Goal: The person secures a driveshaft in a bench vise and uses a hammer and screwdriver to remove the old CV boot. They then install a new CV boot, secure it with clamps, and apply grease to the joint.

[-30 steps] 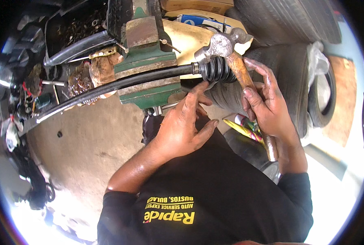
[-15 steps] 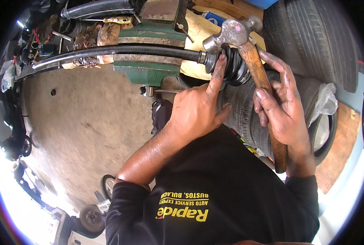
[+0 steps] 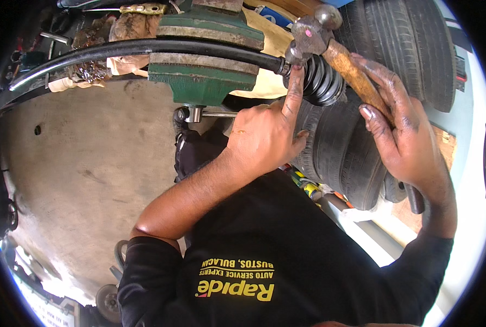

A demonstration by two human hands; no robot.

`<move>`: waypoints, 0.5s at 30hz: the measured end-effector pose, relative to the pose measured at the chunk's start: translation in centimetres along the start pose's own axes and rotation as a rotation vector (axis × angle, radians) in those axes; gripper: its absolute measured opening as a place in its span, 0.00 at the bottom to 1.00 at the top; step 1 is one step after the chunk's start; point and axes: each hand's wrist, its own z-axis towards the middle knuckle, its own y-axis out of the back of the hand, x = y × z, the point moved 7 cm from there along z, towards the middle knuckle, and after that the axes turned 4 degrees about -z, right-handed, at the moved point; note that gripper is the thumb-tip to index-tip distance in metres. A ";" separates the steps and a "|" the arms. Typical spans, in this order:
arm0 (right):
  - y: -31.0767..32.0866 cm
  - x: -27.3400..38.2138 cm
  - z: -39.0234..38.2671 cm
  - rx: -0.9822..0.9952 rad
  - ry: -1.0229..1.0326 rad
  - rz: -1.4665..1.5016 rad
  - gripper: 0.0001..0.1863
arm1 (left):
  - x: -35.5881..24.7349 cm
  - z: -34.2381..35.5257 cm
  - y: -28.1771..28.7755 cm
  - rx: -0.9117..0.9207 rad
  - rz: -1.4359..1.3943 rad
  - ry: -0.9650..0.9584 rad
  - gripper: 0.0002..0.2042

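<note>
We hold the hammer (image 3: 357,73) by its wooden handle in our right hand (image 3: 404,128), with the thumb on one side. Our left hand (image 3: 265,133) holds nothing: its pointing finger reaches the small end of the black rubber boot (image 3: 324,87), and its thumb sticks out. The hammer's head is right by that finger; we cannot tell if they touch.

The black bar (image 3: 199,50) is already squeezed in the green vise (image 3: 205,87), and the boot is already on the bar's right end. We think the small end may need more work, since the hammer is there. We cannot see if the boot is on tight.

Yellow writing (image 3: 236,286) is on our black shirt (image 3: 319,245), upside down here but easy to read. A white sign (image 3: 58,313) at the lower left has dark letters, cut off by the edge.
</note>
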 end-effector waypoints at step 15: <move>0.3 2.3 1.4 0.101 -0.045 -0.183 0.30 | -0.1 0.8 -0.4 -0.085 0.302 -0.106 0.42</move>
